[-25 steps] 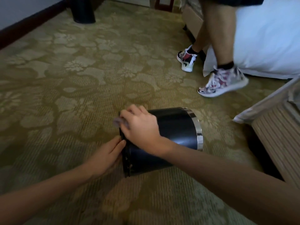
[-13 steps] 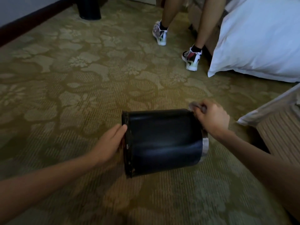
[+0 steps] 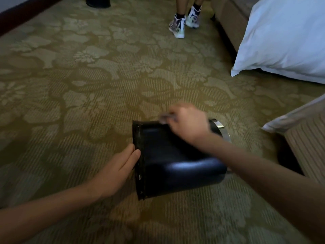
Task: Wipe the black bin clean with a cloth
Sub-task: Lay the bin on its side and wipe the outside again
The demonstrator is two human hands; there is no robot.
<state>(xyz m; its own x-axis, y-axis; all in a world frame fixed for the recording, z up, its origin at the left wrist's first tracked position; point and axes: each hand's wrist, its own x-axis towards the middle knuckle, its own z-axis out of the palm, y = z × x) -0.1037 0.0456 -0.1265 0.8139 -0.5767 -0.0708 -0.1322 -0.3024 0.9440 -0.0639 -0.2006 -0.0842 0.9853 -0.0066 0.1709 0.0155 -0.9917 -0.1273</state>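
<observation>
The black bin [image 3: 175, 166] lies on its side on the patterned carpet, its base to the left and its chrome-rimmed mouth to the right. My left hand [image 3: 117, 169] presses straight fingers against the bin's base. Over the upper side of the bin, my right hand [image 3: 189, 123] grips a small grey cloth [image 3: 165, 118], which is blurred and mostly hidden under the fingers. The cloth touches the bin's top edge.
A white pillow [image 3: 284, 41] lies on the floor at the upper right beside a bed base [image 3: 228, 18]. A striped piece of furniture [image 3: 307, 147] stands at the right. Another person's feet in sneakers [image 3: 182, 23] are at the top. A second dark bin [image 3: 97, 1] stands at the far wall.
My right hand with the cloth has slid left along the bin's top, from the chrome rim toward the middle. The other person has walked farther away. My left hand has stayed on the base.
</observation>
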